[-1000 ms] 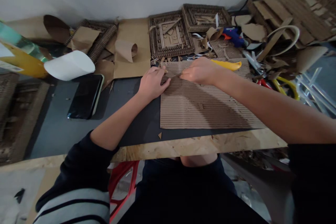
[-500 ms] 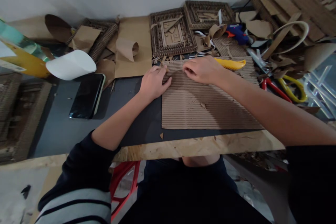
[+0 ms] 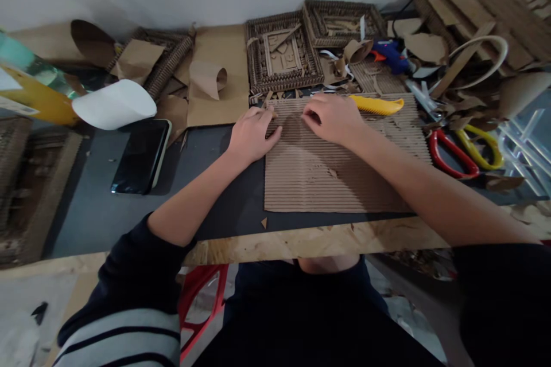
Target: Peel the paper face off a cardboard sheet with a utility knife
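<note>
A sheet of corrugated cardboard (image 3: 297,178) with its ridges facing up lies flat before me. On its upper left corner rests my left hand (image 3: 252,135), fingers forward and thumb spread apart along the edge. My right hand (image 3: 334,118) is over the upper part of the sheet, thumb and fingers curled together in a pinch. Whatever may be between those fingertips is too small or hidden to make out. Just right of that hand, a yellow-handled tool (image 3: 381,105) lies across the sheet's top edge, partly behind the wrist.
Woven-looking cardboard frames (image 3: 282,51) stand along the wall. Scissors with red (image 3: 451,155) and yellow handles and a blue glue gun (image 3: 391,56) lie right among scraps. A phone (image 3: 142,156), a white paper roll (image 3: 115,104) and a bottle (image 3: 34,69) are left.
My right hand has shifted slightly right, and its forearm has dropped lower, uncovering more of the red scissor handle. The left hand stays on the corner.
</note>
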A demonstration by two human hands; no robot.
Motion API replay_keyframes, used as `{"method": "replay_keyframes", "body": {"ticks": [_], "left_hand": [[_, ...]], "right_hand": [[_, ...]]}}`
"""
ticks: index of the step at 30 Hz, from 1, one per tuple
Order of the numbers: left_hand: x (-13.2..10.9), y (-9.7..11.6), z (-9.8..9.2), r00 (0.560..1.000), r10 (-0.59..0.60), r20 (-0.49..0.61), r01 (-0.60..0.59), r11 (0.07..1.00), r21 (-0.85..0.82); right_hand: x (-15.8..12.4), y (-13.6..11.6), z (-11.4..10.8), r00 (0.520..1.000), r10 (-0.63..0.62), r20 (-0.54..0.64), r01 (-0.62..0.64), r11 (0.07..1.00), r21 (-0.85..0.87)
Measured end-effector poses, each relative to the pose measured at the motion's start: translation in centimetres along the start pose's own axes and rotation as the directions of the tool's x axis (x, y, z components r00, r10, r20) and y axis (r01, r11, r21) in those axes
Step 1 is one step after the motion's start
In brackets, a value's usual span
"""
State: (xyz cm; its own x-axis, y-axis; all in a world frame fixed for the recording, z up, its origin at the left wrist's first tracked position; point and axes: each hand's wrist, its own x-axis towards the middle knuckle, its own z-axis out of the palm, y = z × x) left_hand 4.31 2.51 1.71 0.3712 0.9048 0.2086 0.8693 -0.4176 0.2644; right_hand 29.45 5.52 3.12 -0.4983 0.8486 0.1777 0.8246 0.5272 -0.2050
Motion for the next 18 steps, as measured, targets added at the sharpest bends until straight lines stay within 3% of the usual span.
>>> {"method": "replay_keyframes", "body": {"ticks": [3, 6, 8, 13, 15, 18], "left_hand": [[0.0, 0.0, 0.0, 1.0, 0.006, -0.005, -0.006, 1.0, 0.001], [0.0, 0.0, 0.0, 1.0, 0.007, 0.005, -0.007, 1.0, -0.001], [0.0, 0.0, 0.0, 1.0, 0.003, 0.006, -0.003, 1.0, -0.003], [-0.1, -0.2, 0.3, 1.0, -0.003, -0.014, 0.003, 1.0, -0.019], [-0.1, -0.2, 0.5, 1.0, -0.006, -0.019, 0.006, 0.999, -0.031], [-0.1, -0.3, 0.5, 1.0, -0.01, -0.028, 0.008, 0.999, -0.051]], "right_hand": [[0.2, 0.3, 0.7, 0.991, 0.07, -0.114, -0.061, 0.995, 0.08], [0.6, 1.2, 1.3, 0.936, 0.217, -0.277, -0.147, 0.956, 0.253], [0.7, 1.8, 1.0, 0.899, 0.295, -0.324, -0.182, 0.924, 0.337], [0.1, 3.8, -3.0, 0.836, 0.411, -0.363, -0.285, 0.892, 0.352], [-0.8, 5.0, -4.6, 0.844, 0.434, -0.315, -0.366, 0.895, 0.254], [-2.4, 6.6, -5.0, 0.934, 0.324, -0.15, -0.318, 0.946, 0.064]]}}
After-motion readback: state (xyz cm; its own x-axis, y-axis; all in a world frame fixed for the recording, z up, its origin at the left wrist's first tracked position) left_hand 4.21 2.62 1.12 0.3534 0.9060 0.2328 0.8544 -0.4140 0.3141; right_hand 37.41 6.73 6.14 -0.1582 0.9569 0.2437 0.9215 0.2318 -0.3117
